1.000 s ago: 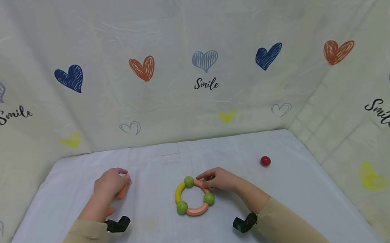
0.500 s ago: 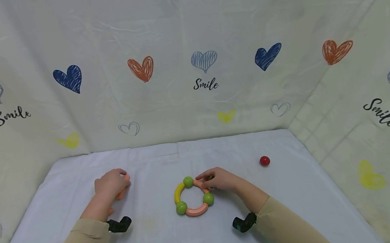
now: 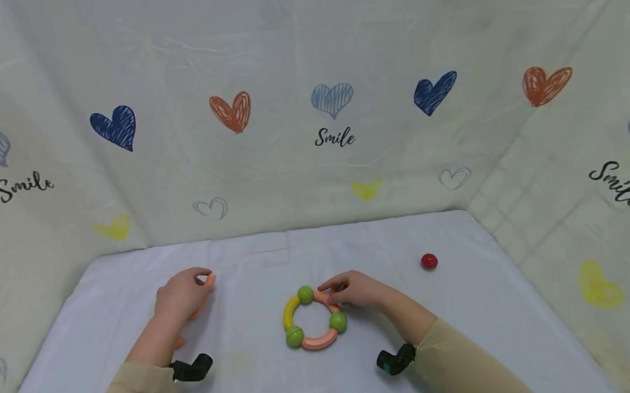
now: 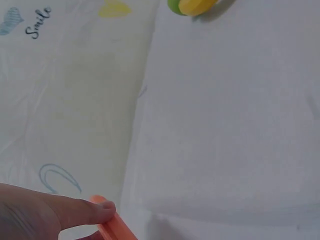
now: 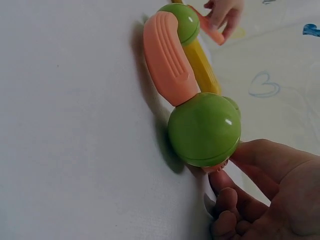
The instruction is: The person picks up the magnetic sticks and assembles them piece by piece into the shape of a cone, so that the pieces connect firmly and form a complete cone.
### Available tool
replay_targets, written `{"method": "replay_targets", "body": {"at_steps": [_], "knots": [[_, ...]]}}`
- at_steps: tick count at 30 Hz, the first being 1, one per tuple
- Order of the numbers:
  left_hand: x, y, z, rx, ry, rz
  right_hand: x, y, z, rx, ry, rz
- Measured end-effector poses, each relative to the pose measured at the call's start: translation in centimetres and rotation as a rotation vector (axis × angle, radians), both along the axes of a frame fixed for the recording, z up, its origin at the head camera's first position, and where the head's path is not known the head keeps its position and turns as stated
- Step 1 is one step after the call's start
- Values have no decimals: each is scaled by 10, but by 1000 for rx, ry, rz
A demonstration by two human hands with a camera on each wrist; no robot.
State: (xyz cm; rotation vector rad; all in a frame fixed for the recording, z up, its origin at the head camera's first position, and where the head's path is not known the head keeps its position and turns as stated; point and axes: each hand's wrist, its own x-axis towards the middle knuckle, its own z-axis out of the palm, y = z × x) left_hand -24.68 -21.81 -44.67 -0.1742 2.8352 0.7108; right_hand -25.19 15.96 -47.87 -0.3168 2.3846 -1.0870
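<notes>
Near the left of the table, my left hand (image 3: 183,293) pinches an orange, slightly curved toy piece (image 4: 116,226) between thumb and fingers; it slants up off the cloth. A second orange piece (image 3: 178,343) lies under the left wrist, mostly hidden. In the middle of the table lies a toy ring (image 3: 318,340) made of green balls joined by orange and yellow curved segments. My right hand (image 3: 356,288) holds the ring's upper right orange segment. From the right wrist view, a green ball (image 5: 205,130) partly covers that grip, with the hand's fingers (image 5: 227,200) curled behind it.
A red ball (image 3: 429,262) lies at the back right of the white-clothed table (image 3: 289,391). Behind the table hangs a pale sheet (image 3: 270,47) printed with hearts and lettering. Each wrist carries a small black camera.
My left hand has shifted slightly up and to the right, raising and tilting the orange piece. The right hand and ring have stayed in place.
</notes>
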Motion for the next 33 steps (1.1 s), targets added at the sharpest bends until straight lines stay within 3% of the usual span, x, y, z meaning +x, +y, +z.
{"method": "replay_targets", "body": {"at_steps": [7,12,20,28,33], "knots": [[9,9,17,86,54,-43,0,0,1,4,-6,-1],[16,18,20,170,57,-54,0,0,1,8,-2,-2],[23,49,15,269,102,-61,0,1,1,-11,-7,4],[29,90,2,380,242,-84,-1,2,-4,-12,-18,-14],[28,116,4,433,331,-82,-1,2,-6,-6,-21,-17]]}}
